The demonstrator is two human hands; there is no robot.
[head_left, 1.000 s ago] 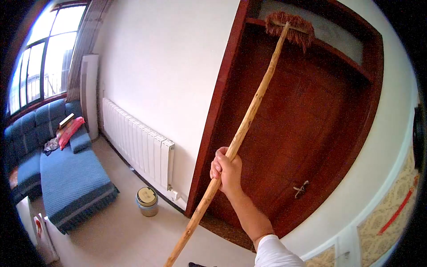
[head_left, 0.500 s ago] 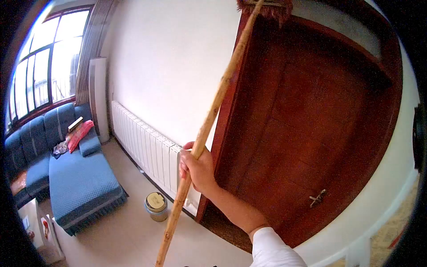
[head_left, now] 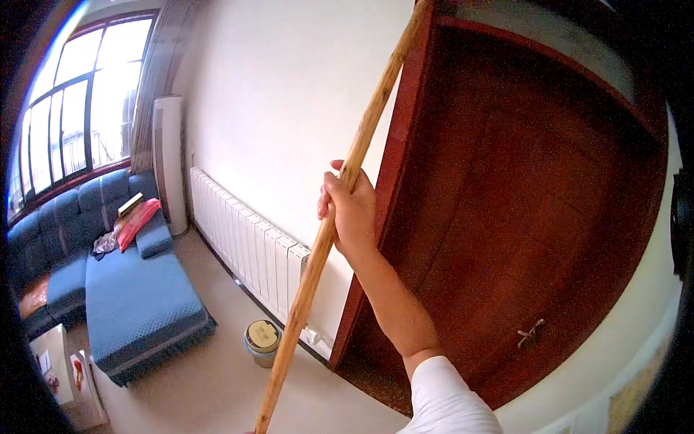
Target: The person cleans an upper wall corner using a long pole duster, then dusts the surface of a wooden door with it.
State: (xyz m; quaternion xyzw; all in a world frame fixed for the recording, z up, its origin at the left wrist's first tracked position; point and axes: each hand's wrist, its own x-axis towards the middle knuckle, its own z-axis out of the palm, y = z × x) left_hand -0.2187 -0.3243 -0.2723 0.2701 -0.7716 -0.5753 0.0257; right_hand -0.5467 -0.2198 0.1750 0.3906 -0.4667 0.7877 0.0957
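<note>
My right hand (head_left: 350,206) is wrapped around the pale wooden handle of a long broom (head_left: 303,293). The handle slants from the bottom edge up to the top of the view, and its bristled head lies outside the frame. My raised right arm, in a white sleeve, reaches in from the lower right. Behind the hand are a white wall and the frame of a dark red-brown door (head_left: 499,202). My left hand does not show; the handle's lower end is cut off by the bottom edge.
A white radiator (head_left: 246,224) runs along the wall. Near it on the floor stands a small lidded bin (head_left: 261,343). A blue sofa (head_left: 144,304) with a red cushion (head_left: 137,223) sits beneath the window (head_left: 79,108). A low table (head_left: 61,369) is at lower left.
My right hand has moved up and slightly right with the broom. The reddish-brown bristled head, visible before at the top, has left the frame. The view has shifted slightly.
</note>
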